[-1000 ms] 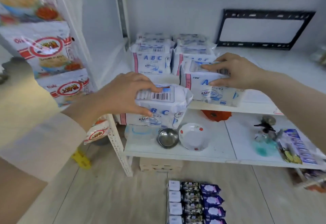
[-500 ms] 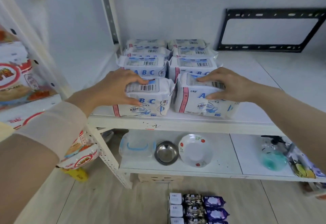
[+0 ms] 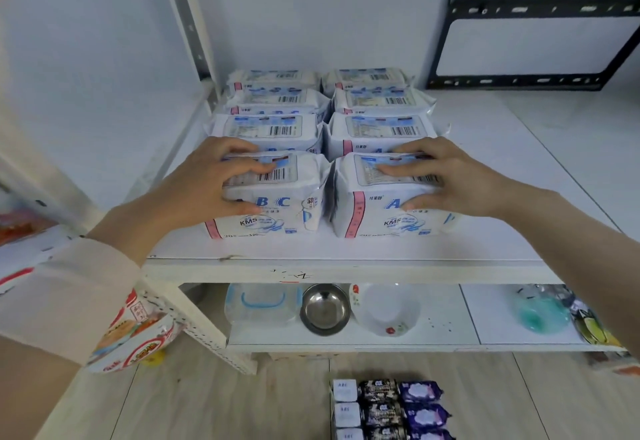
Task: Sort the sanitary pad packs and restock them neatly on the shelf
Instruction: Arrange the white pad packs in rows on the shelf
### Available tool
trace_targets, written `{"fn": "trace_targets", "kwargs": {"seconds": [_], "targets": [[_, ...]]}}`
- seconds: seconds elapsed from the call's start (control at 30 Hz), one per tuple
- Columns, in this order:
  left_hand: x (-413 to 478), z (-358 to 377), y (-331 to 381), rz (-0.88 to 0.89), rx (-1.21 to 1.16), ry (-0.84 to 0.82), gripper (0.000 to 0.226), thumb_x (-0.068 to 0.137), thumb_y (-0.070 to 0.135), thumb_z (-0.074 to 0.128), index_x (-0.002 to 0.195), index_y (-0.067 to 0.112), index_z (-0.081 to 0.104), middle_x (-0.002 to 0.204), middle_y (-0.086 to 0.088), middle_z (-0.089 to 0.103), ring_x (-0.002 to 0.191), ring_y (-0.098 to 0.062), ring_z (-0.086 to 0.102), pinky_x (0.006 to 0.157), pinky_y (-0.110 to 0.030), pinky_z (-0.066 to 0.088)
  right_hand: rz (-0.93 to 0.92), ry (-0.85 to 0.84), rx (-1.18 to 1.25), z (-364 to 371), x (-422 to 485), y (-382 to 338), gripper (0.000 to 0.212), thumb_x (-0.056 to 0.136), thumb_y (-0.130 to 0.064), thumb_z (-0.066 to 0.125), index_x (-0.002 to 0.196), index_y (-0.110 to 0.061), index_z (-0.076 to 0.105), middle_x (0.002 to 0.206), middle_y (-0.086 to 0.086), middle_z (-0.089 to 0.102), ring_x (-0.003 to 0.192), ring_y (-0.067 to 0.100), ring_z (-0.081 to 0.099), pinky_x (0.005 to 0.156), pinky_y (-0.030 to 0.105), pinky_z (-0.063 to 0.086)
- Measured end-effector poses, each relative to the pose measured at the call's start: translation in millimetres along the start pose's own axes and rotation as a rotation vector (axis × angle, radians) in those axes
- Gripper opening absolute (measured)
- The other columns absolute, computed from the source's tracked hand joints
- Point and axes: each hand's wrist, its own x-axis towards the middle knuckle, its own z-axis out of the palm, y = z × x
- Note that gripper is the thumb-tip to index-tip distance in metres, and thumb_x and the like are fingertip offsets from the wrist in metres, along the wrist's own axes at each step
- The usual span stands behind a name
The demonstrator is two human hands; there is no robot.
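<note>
Two columns of white ABC pad packs stand on the white shelf (image 3: 346, 249), running back toward the wall. My left hand (image 3: 207, 180) grips the front left pack (image 3: 287, 204), fingers over its barcoded top and thumb on its front face. My right hand (image 3: 446, 180) grips the front right pack (image 3: 367, 211) the same way. Both front packs rest on the shelf, touching each other and the row behind (image 3: 381, 128). On the floor below lie several small packs (image 3: 391, 408) in white, black and purple rows.
The lower shelf holds a clear lidded box (image 3: 263, 304), a steel bowl (image 3: 325, 308), a white bowl (image 3: 388, 311) and a teal item (image 3: 540, 311). A black metal frame (image 3: 526, 83) leans on the wall at the back right. Snack bags (image 3: 131, 339) hang at the left upright.
Both hands carried their packs up from below shelf height, set them down on the shelf and pushed them back against the row behind. My view moved closer and higher.
</note>
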Motion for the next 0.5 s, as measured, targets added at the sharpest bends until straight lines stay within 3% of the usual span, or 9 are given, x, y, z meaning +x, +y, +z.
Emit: {"fn": "trace_targets", "kwargs": {"seconds": [0.17,0.27,0.37,0.5], "targets": [[2,2,-5,0.047,-0.007,0.022,0.065,0.067,0.046,0.064,0.128,0.030,0.050,0.130,-0.005,0.048,0.122,-0.024,0.038,0.102,-0.038,0.033,0.000,0.058,-0.022,9,4,-2,0.068,0.069,-0.043,0.069,0.129,-0.024,0.044,0.128,0.015,0.052,0.115,0.023,0.038,0.099,0.036,0.029],[2,3,-7,0.066,-0.021,0.028,0.066,0.066,0.050,0.059,0.128,0.028,0.052,0.130,-0.004,0.048,0.121,-0.021,0.037,0.102,-0.038,0.033,0.022,0.062,-0.015,11,7,-5,0.069,0.068,-0.052,0.062,0.129,-0.025,0.043,0.129,0.013,0.052,0.116,0.031,0.044,0.100,0.037,0.030],[3,2,-5,0.059,-0.036,0.020,0.066,0.066,0.049,0.060,0.129,0.028,0.050,0.131,-0.001,0.046,0.122,-0.017,0.034,0.102,-0.035,0.031,0.026,0.060,-0.035,13,7,-6,0.067,0.070,-0.046,0.065,0.130,-0.025,0.043,0.128,0.014,0.053,0.115,0.037,0.047,0.101,0.044,0.035],[4,2,-3,0.064,-0.021,0.019,0.065,0.070,0.040,0.070,0.130,0.029,0.049,0.133,0.000,0.045,0.124,-0.016,0.034,0.103,-0.040,0.036,0.006,0.032,-0.081,10,7,-8,0.066,0.075,-0.054,0.057,0.132,-0.025,0.043,0.131,0.014,0.052,0.116,0.036,0.049,0.101,0.044,0.036]]}}
